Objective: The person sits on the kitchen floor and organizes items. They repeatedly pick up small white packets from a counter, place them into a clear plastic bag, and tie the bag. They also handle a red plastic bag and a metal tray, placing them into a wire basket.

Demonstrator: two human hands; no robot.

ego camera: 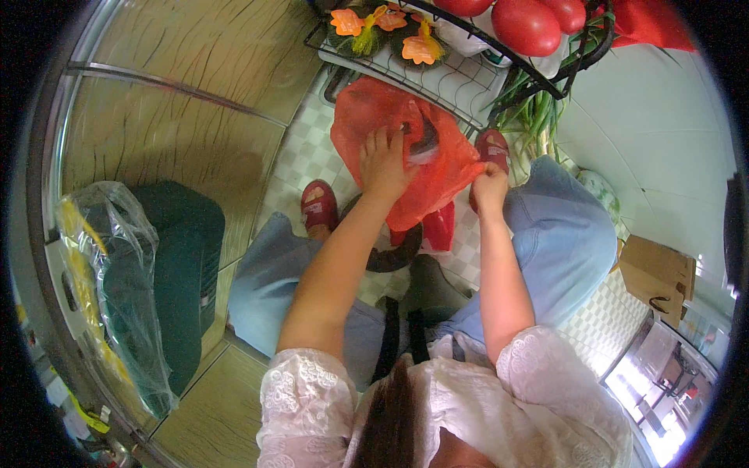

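Observation:
A red plastic bag hangs or stands between the person's legs, with its opening turned up and something dark and pale partly visible inside. My left hand lies spread on the bag's left side, its fingertips beside the opening; whether it pinches the film is not clear. My right hand pinches the bag's right edge between thumb and fingers. Below the bag, another red item and a dark round rim show in part. What lies deeper in the bag is hidden.
Above the bag stands a black wire rack with red tomatoes and orange-tagged items. Green onions hang at its right. A dark green container in clear plastic is at left, a cardboard box at right.

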